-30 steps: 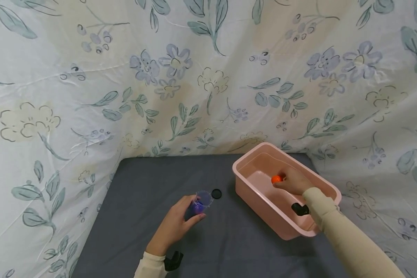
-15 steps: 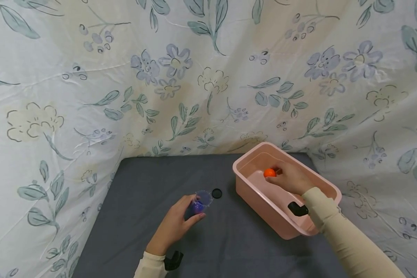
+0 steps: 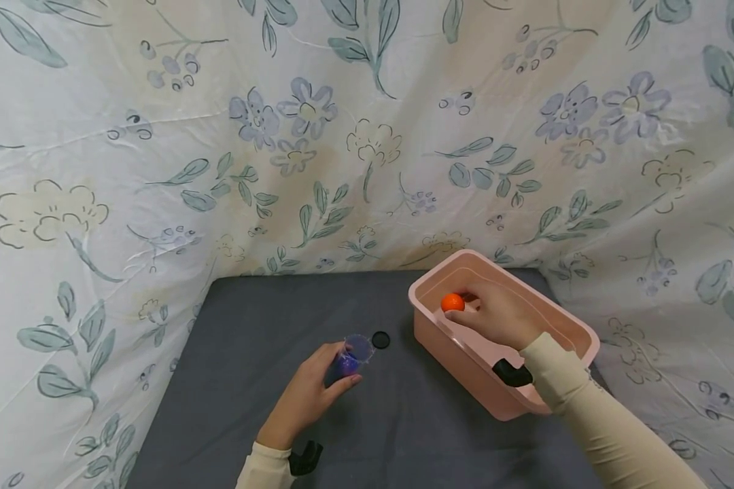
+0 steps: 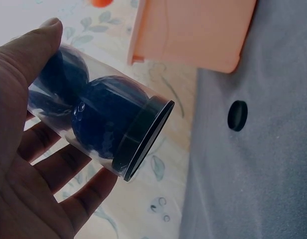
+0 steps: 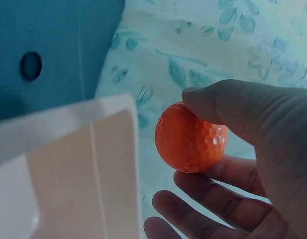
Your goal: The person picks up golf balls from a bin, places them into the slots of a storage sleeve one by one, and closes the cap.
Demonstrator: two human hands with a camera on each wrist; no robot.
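Observation:
My left hand (image 3: 308, 394) grips a clear plastic tube (image 4: 101, 112) around its side, over the dark cloth. Two blue balls sit inside the tube, the one nearer its black end cap (image 4: 146, 139) being a dimpled golf ball (image 4: 111, 114). In the head view the tube's clear upper end faces up and looks uncapped. Between thumb and fingers, my right hand (image 3: 498, 316) pinches an orange golf ball (image 5: 190, 139). That ball is near the left rim of the pink bin (image 3: 459, 373) in the head view. A loose black cap (image 3: 380, 340) lies on the cloth, right of the tube.
The dark grey cloth (image 3: 269, 312) covers the table. The bin stands on its right side, with high walls between its inside and the tube. Floral fabric (image 3: 373, 204) hangs behind and along both sides.
My right hand has moved left and slightly up in the head view, carrying the orange golf ball from over the bin's middle toward its left rim. The left hand and tube have stayed put.

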